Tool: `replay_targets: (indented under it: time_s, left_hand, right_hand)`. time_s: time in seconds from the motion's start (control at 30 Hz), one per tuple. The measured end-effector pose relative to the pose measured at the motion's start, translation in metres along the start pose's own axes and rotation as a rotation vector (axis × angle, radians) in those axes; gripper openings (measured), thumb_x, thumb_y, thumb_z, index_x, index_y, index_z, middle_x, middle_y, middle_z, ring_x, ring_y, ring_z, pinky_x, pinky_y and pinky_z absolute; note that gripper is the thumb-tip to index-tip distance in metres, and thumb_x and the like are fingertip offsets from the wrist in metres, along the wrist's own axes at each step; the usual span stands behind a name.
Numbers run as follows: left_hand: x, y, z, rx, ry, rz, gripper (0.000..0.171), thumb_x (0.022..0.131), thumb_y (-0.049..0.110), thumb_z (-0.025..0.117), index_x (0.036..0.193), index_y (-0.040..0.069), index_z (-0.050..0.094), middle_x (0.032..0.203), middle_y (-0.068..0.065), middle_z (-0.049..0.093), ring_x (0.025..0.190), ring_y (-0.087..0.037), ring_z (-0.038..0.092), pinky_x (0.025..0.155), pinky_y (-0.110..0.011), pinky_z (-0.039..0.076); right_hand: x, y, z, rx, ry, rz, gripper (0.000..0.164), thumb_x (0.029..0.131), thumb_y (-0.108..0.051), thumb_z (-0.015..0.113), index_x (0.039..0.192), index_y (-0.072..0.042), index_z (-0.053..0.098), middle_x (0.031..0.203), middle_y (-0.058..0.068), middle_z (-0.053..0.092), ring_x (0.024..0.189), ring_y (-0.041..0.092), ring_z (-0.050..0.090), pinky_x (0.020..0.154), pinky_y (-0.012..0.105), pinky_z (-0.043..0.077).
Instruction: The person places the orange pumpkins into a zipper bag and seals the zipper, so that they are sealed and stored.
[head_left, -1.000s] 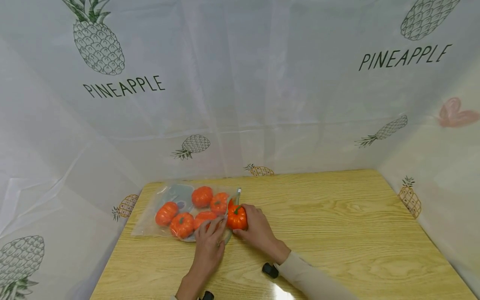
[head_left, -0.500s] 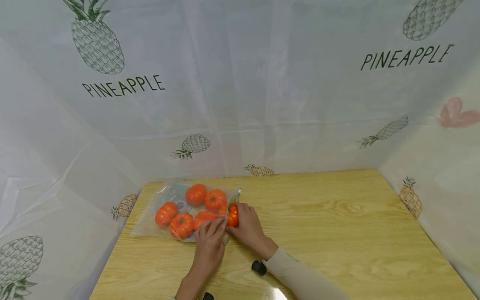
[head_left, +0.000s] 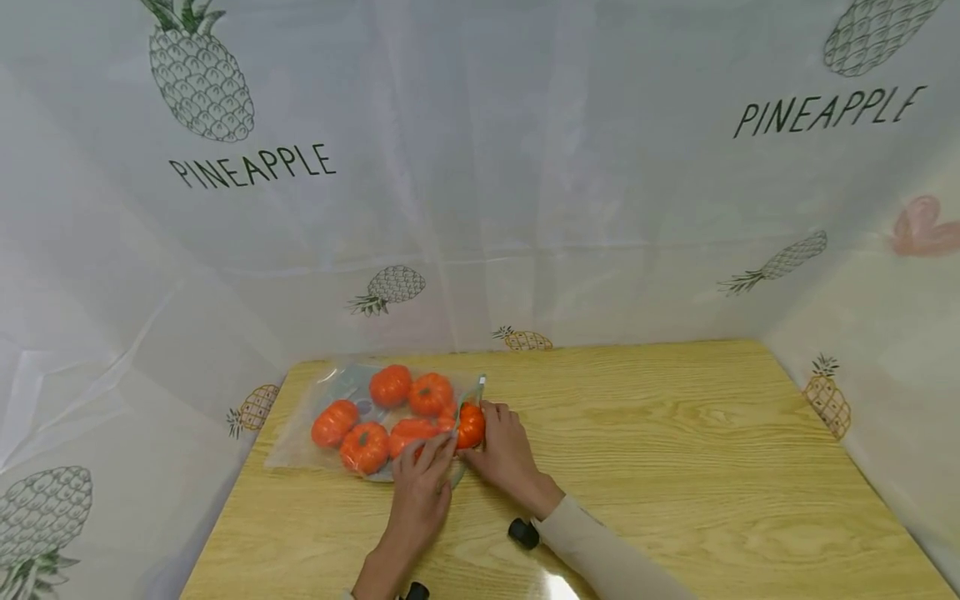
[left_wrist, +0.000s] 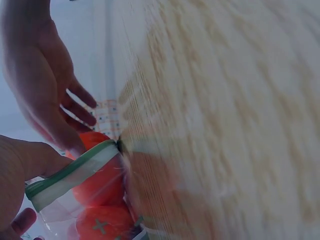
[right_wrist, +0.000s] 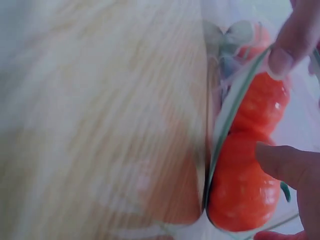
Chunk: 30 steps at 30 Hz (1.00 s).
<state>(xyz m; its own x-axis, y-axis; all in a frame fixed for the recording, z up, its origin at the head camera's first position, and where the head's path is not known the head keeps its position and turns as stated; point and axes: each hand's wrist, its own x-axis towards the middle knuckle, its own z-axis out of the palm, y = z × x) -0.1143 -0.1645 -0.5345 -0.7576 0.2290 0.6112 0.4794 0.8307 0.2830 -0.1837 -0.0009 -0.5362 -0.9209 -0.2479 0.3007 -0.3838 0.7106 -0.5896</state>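
A clear zip bag (head_left: 292, 446) with a green-edged mouth lies on its side on the table, several orange-red ribbed pumpkins (head_left: 365, 448) inside. My left hand (head_left: 422, 483) pinches the near side of the mouth; in the left wrist view its thumb presses on the green strip (left_wrist: 75, 170). At the mouth, my right hand (head_left: 508, 454) holds one more pumpkin (head_left: 470, 427) with a green stem, fingers on its far right side and thumb on its near side. The right wrist view shows this pumpkin (right_wrist: 242, 182) within the bag's opening, behind another one.
Wood-grain table (head_left: 660, 467) stretches away to the right of the bag. A white pineapple-print sheet (head_left: 585, 208) hangs behind the table and along both sides. Black wrist cameras (head_left: 523, 533) sit at the wrists.
My right hand has moved left, pushing the pumpkin into the bag's mouth. The two pumpkins at the back of the bag have shifted left. My left hand has stayed on the bag.
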Motion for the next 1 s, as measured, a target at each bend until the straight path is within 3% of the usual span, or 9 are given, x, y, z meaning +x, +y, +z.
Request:
replay_targets:
  time_s: [0.27, 0.53, 0.8, 1.0]
  left_hand:
    - [0.0, -0.002, 0.0, -0.011, -0.008, 0.0, 0.077, 0.061, -0.021, 0.086, 0.134, 0.003, 0.073, 0.138, -0.005, 0.066, 0.12, -0.037, 0.053, 0.091, -0.056, 0.04]
    - [0.001, 0.001, -0.001, -0.006, -0.015, 0.01, 0.08, 0.061, -0.022, 0.085, 0.136, 0.003, 0.072, 0.138, -0.006, 0.066, 0.121, -0.039, 0.053, 0.091, -0.058, 0.04]
    - [0.001, 0.001, 0.0, 0.0, -0.003, 0.028, 0.08, 0.06, -0.023, 0.083, 0.135, 0.002, 0.072, 0.138, -0.006, 0.066, 0.121, -0.041, 0.054, 0.09, -0.058, 0.04]
    - [0.001, -0.001, 0.0, 0.01, -0.002, 0.03, 0.083, 0.059, -0.023, 0.084, 0.137, 0.004, 0.072, 0.137, -0.005, 0.066, 0.12, -0.039, 0.053, 0.088, -0.059, 0.041]
  right_hand:
    - [0.004, 0.004, -0.002, -0.006, 0.012, 0.013, 0.066, 0.083, -0.028, 0.091, 0.132, 0.005, 0.062, 0.12, 0.023, 0.063, 0.108, 0.042, 0.06, 0.093, 0.052, 0.052]
    - [0.013, -0.001, 0.003, 0.005, 0.02, 0.036, 0.065, 0.086, -0.026, 0.089, 0.139, 0.002, 0.063, 0.12, 0.023, 0.061, 0.105, 0.039, 0.059, 0.088, 0.049, 0.053]
    - [0.011, 0.0, 0.0, -0.012, 0.023, 0.066, 0.058, 0.087, -0.028, 0.089, 0.127, 0.006, 0.065, 0.118, 0.021, 0.061, 0.104, 0.037, 0.06, 0.087, 0.049, 0.053]
    - [0.017, -0.001, 0.0, 0.012, 0.014, 0.065, 0.054, 0.09, -0.023, 0.086, 0.133, 0.002, 0.066, 0.118, 0.02, 0.061, 0.104, 0.037, 0.059, 0.086, 0.048, 0.052]
